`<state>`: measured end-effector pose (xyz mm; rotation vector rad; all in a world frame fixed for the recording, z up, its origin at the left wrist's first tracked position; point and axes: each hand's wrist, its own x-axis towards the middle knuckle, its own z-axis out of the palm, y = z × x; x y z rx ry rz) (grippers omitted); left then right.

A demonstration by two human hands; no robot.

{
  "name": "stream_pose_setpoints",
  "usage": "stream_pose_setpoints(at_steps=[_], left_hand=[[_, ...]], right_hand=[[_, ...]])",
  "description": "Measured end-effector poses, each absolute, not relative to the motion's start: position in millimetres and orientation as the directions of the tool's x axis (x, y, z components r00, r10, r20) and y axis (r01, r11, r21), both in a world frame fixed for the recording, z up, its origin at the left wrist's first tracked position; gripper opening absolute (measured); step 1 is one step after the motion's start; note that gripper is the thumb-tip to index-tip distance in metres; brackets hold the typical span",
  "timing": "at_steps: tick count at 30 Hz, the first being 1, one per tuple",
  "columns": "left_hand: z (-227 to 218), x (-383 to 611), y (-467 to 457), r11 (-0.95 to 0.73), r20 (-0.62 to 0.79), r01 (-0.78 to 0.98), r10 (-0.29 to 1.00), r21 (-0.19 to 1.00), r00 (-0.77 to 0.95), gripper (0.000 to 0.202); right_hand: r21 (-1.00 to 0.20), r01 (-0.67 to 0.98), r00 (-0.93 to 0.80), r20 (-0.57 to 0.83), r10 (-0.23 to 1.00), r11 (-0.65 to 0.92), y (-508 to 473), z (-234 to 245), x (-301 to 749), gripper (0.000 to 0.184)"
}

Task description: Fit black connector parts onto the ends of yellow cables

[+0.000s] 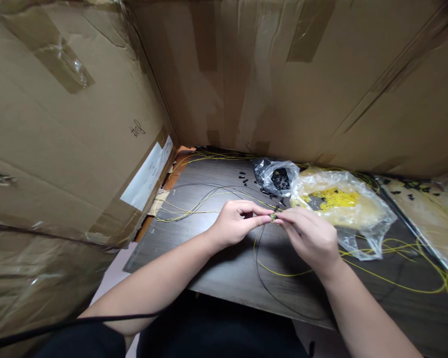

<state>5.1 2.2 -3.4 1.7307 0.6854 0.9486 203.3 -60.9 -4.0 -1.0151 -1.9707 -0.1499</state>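
Note:
Over the middle of the dark wood-grain table (216, 271), my left hand (236, 221) and my right hand (309, 236) meet fingertip to fingertip. Between them is a small yellow-and-black piece (273, 216), pinched from both sides; its exact kind is too small to make out. A thin black wire (259, 253) and a thin yellow wire (280, 273) run below the hands, and whether they join the piece is hidden by my fingers. Just beyond the fingertips lie small black parts (281, 201).
Behind my right hand sit a clear bag of yellow parts (339, 199) and a smaller bag of black parts (280, 179). Looped yellow wires (414, 286) lie at the right, near a board with black bits (429, 219). Cardboard walls (283, 99) enclose the back and left.

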Motion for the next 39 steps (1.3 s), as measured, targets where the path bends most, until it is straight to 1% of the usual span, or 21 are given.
stream_pose_setpoints(at_steps=[6,8,10,13,16,18,20,22,23,25,27,30,32,36,39], left_hand=[[-3,4,2,-0.346,0.275,0.034,0.796,0.938,0.539,0.025],[-3,4,2,-0.375,0.297,0.04,0.789,0.926,0.538,0.022],[-2,4,1,-0.413,0.331,0.038,0.778,0.91,0.534,0.02],[-2,4,1,-0.449,0.362,0.037,0.764,0.893,0.535,0.018],[-2,3,1,-0.451,0.358,0.032,0.747,0.892,0.56,0.019],[-1,3,2,-0.454,0.358,0.023,0.734,0.891,0.577,0.019],[-1,2,2,-0.462,0.365,0.017,0.724,0.887,0.585,0.02],[0,2,2,-0.46,0.368,0.017,0.731,0.888,0.574,0.02],[0,2,2,-0.447,0.36,0.02,0.744,0.894,0.563,0.02],[0,3,0,-0.385,0.314,0.023,0.783,0.922,0.537,0.022],[0,4,-1,-0.282,0.235,0.011,0.821,0.959,0.52,0.026],[0,7,-3,-0.106,0.118,-0.054,0.842,0.993,0.526,0.031],[-1,9,-4,-0.018,0.067,-0.095,0.84,0.995,0.539,0.033],[-1,10,-3,0.09,0.0,-0.141,0.842,0.986,0.54,0.035],[-3,11,-2,0.142,-0.034,-0.169,0.854,0.975,0.519,0.036]], right_hand=[[-0.12,0.784,-0.383,0.679,0.626,0.609,-60,-6,209,0.011],[-0.12,0.794,-0.388,0.655,0.649,0.596,-61,-6,209,0.011],[-0.161,0.79,-0.386,0.62,0.683,0.592,-61,-6,208,0.012],[-0.281,0.758,-0.364,0.566,0.74,0.588,-61,-5,205,0.019],[-0.506,0.664,-0.304,0.491,0.817,0.551,-62,-4,202,0.026],[-0.687,0.559,-0.262,0.384,0.885,0.464,-63,-5,201,0.032],[-0.839,0.428,-0.243,0.251,0.937,0.336,-63,-8,199,0.037],[-0.92,0.318,-0.22,0.163,0.962,0.228,-64,-12,196,0.039],[-0.935,0.289,-0.193,0.154,0.969,0.206,-64,-13,194,0.039],[-0.926,0.301,-0.114,0.201,0.973,0.227,-64,-14,190,0.039],[-0.884,0.369,-0.042,0.294,0.955,0.288,-65,-12,186,0.038],[-0.806,0.465,0.004,0.416,0.909,0.367,-65,-7,182,0.036],[-0.771,0.5,0.013,0.462,0.887,0.395,-65,-5,182,0.034],[-0.754,0.523,0.022,0.477,0.878,0.397,-64,-5,182,0.033],[-0.79,0.5,0.048,0.434,0.9,0.354,-63,-8,182,0.031]])
